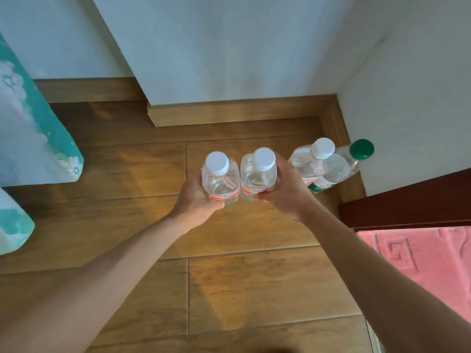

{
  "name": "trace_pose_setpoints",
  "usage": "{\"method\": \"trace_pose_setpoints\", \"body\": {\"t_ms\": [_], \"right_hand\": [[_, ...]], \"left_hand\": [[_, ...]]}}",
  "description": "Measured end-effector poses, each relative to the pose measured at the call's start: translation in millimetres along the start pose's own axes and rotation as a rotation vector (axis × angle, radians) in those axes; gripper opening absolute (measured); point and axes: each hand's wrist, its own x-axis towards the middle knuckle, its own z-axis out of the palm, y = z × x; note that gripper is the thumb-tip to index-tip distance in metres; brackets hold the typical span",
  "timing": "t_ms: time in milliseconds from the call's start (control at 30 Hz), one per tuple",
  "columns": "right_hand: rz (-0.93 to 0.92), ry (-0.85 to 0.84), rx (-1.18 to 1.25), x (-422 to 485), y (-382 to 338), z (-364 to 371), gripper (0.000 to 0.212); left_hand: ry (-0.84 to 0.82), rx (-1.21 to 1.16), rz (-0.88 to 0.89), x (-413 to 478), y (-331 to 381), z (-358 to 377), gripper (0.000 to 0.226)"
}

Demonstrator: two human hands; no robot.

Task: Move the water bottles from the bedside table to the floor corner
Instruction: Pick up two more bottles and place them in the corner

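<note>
My left hand (196,200) grips a clear white-capped water bottle (220,178) with an orange label. Right beside it, my right hand (285,192) grips a second white-capped bottle (258,174); the two bottles touch side by side above the wooden floor. Near the floor corner (328,123) on the right stand another white-capped bottle (309,159) and a taller green-capped bottle (341,165), close together by the wall. Whether the held bottles rest on the floor I cannot tell.
White walls with wooden skirting (229,110) enclose the corner. A dark red wooden furniture edge (407,205) and a pink patterned surface (420,263) lie at the right. Teal floral bedding (33,138) hangs at the left. Wooden floorboards (127,174) spread between.
</note>
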Motion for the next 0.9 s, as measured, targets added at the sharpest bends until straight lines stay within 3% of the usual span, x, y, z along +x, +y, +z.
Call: {"method": "trace_pose_setpoints", "body": {"t_ms": [533, 700, 900], "right_hand": [[-0.017, 0.011, -0.055, 11.8, 8.7, 4.7, 0.067], [-0.096, 0.036, -0.126, 18.3, 11.1, 6.8, 0.044], [-0.097, 0.05, -0.126, 20.4, 16.5, 9.2, 0.04]], "left_hand": [[-0.011, -0.018, 0.09, 22.8, -11.7, 8.5, 0.044], [0.005, -0.01, 0.078, 24.5, -13.9, 14.3, 0.047], [-0.022, 0.016, 0.07, 28.4, -15.1, 15.7, 0.054]]}}
